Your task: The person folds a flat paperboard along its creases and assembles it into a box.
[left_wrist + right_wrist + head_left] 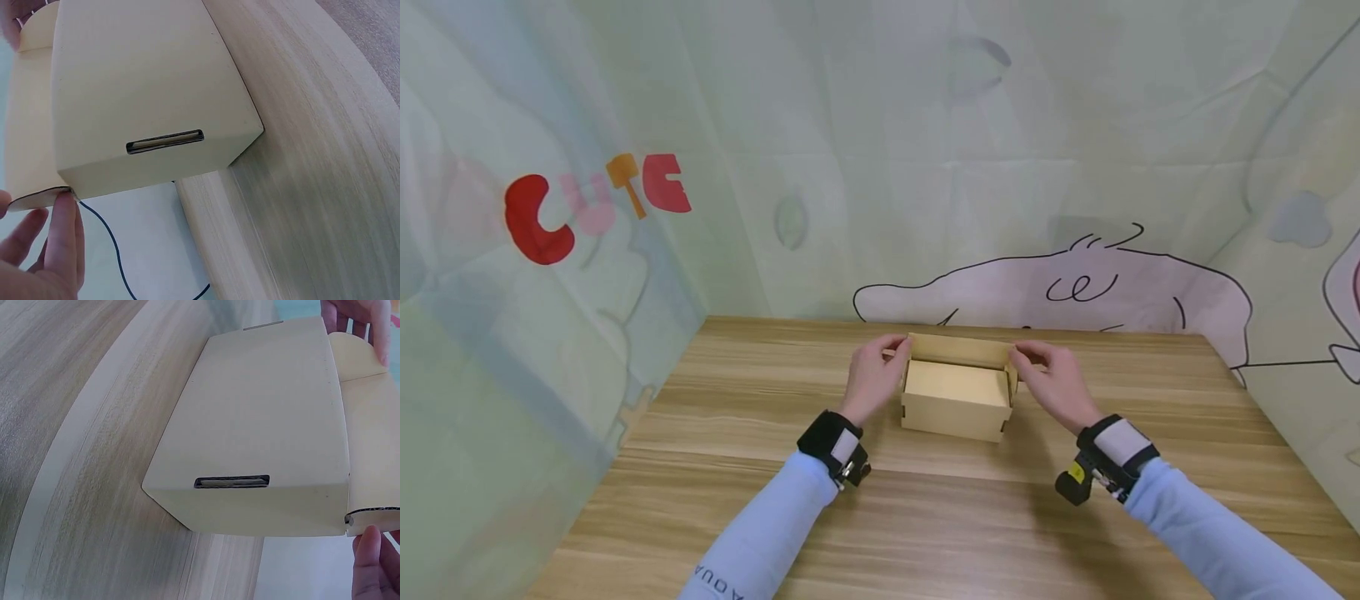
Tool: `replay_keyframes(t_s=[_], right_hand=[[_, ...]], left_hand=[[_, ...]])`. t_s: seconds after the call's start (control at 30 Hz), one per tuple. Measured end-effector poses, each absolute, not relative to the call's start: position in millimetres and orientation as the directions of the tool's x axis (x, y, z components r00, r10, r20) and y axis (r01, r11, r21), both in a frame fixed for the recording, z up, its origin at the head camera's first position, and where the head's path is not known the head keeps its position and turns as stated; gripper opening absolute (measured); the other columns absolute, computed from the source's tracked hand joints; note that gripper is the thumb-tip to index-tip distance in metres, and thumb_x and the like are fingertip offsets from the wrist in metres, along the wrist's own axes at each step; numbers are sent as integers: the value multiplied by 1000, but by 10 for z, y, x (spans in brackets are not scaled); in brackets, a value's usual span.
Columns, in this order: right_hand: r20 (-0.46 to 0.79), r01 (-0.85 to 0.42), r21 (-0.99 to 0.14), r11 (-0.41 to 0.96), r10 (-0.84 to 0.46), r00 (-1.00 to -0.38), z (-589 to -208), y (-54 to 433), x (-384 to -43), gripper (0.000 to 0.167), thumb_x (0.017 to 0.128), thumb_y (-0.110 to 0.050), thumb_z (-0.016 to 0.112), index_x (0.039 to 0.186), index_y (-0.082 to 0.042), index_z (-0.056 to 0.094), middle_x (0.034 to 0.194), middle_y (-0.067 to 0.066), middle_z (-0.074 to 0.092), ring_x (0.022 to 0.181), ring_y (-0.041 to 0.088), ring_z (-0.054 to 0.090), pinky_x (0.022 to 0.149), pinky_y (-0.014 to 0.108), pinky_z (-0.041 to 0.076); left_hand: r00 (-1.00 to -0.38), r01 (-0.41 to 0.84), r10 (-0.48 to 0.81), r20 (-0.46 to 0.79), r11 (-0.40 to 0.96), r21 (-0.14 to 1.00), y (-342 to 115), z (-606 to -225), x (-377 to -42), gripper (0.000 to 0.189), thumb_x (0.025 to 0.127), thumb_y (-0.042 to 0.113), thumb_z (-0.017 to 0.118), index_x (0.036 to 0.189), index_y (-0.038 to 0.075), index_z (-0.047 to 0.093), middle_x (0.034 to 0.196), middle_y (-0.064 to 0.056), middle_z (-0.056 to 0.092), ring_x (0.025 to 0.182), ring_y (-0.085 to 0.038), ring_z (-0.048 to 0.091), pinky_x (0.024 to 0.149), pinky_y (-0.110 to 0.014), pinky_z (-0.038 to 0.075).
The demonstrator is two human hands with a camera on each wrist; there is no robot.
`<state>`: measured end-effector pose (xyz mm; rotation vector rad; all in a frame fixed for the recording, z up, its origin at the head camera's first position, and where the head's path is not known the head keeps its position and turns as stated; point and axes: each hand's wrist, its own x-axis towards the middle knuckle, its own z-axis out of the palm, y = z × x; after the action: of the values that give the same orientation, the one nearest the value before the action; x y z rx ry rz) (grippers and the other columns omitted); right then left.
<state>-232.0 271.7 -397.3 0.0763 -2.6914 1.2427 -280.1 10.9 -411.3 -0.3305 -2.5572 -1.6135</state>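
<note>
A small tan cardboard box (957, 414) stands on the table with its front side toward me. Along its far edge the lid's flap (961, 349) is folded up, with a rounded side tab at each end. My left hand (876, 379) pinches the left tab (41, 199) between thumb and fingers. At the other end, the right tab (375, 519) is pinched by my right hand (1060, 385), its thumb against the outer face. Both wrist views show a narrow slot (232, 482) near a front corner of the box.
The wood-grain table (925, 517) reaches to a fabric backdrop (760, 167) printed with cartoon drawings and coloured letters, which hangs behind and at the sides. Each wrist carries a black strap (831, 442) with a small camera.
</note>
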Motion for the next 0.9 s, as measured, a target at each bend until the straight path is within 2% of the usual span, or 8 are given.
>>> replay_keyframes(t_s=[0.23, 0.4, 0.63, 0.8, 0.9], right_hand=[[161, -99, -780, 617, 46, -986, -3970, 2712, -2336, 51, 105, -34, 49, 135, 6, 59, 125, 28, 66, 94, 29, 69, 68, 16, 51], [156, -91, -789, 608, 55, -986, -3962, 2701, -2333, 50, 105, -35, 50, 134, 5, 59, 124, 27, 66, 94, 31, 69, 67, 16, 51], [149, -77, -791, 606, 69, -986, -3946, 2681, -2352, 51, 105, -36, 50, 134, 6, 59, 125, 28, 65, 95, 30, 71, 69, 13, 52], [146, -66, -799, 598, 86, -985, -3969, 2667, -2364, 50, 105, -34, 51, 134, 6, 59, 126, 28, 65, 95, 27, 70, 71, 12, 53], [141, -56, -797, 601, 95, -985, -3982, 2663, -2357, 49, 105, -34, 51, 134, 5, 59, 125, 27, 65, 94, 27, 70, 70, 14, 54]], left_hand=[[-974, 222, 130, 187, 358, 907, 131, -4111, -2823, 31, 102, 27, 58, 120, 6, 72, 110, -13, 73, 87, -23, 72, 63, -22, 54], [-975, 214, 137, 177, 337, 917, 137, -4121, -2832, 30, 102, 26, 58, 120, 6, 71, 107, -14, 74, 81, -18, 70, 61, -21, 54], [-969, 239, 147, 199, 343, 909, 118, -4117, -2843, 31, 102, 24, 57, 120, 3, 71, 107, -15, 74, 87, -25, 74, 63, -22, 55], [-963, 265, 147, 225, 380, 886, 107, -4142, -2849, 32, 102, 24, 56, 121, 3, 71, 110, -15, 74, 87, -22, 73, 65, -24, 57], [-961, 271, 151, 230, 388, 881, 98, -4146, -2835, 32, 102, 25, 56, 122, 3, 71, 113, -15, 74, 91, -24, 73, 71, -26, 59]])
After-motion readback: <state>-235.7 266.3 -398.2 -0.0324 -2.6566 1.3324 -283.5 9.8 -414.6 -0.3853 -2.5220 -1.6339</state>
